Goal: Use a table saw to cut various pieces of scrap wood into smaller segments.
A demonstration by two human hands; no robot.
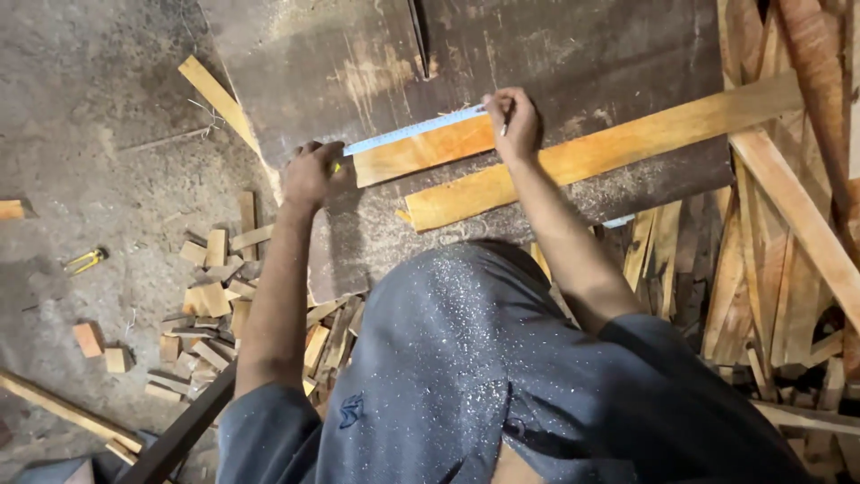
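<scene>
My left hand grips a tape measure case at the left end of a short orange wooden plank. The pale blue tape blade runs along the plank's far edge to my right hand. That hand pinches the tape's end, with a thin pencil-like thing between its fingers. A longer wooden plank lies beside and to the right, both on a dark worn board.
Many small wood offcuts lie on the concrete floor at the left. A yellow-handled tool rests further left. Long wooden strips and boards are piled at the right. My sawdust-speckled grey shirt fills the lower frame.
</scene>
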